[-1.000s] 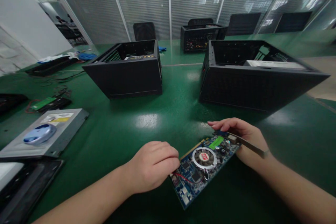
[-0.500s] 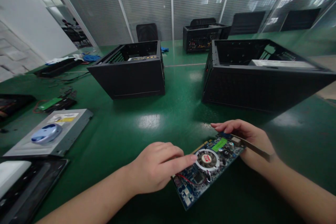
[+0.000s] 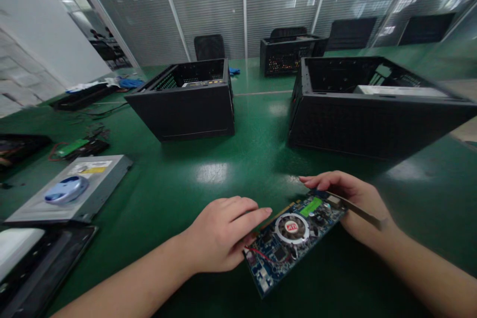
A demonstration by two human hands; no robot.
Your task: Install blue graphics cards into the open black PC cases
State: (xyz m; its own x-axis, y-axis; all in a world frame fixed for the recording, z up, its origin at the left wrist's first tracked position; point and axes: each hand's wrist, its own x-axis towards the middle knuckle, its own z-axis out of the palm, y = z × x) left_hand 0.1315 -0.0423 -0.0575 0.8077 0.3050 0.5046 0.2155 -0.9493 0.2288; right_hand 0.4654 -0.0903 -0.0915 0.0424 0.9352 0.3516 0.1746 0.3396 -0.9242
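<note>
A glossy green surface (image 3: 253, 159) stretches toward a far glass partition (image 3: 208, 0); at far left, what look like chairs (image 3: 106, 53) show dimly. Two open black cases (image 3: 186, 115) stand left and right of centre, and a silver drive (image 3: 108, 179) lies near left. At the near side, the right hand (image 3: 356, 201) grips a blue graphics card (image 3: 279, 254) by its far-right end; the left hand (image 3: 227, 233) pinches its near-left end.

Graphics card (image 3: 278, 254): blue PCB, silver-ringed fan (image 3: 292, 228) with ATI hub, green sticker (image 3: 311, 206), red wire (image 3: 261, 252), metal bracket (image 3: 363, 213). Fan side up, diagonal; bracket end in right hand (image 3: 348, 196), left hand (image 3: 229, 233) at other end.
</note>
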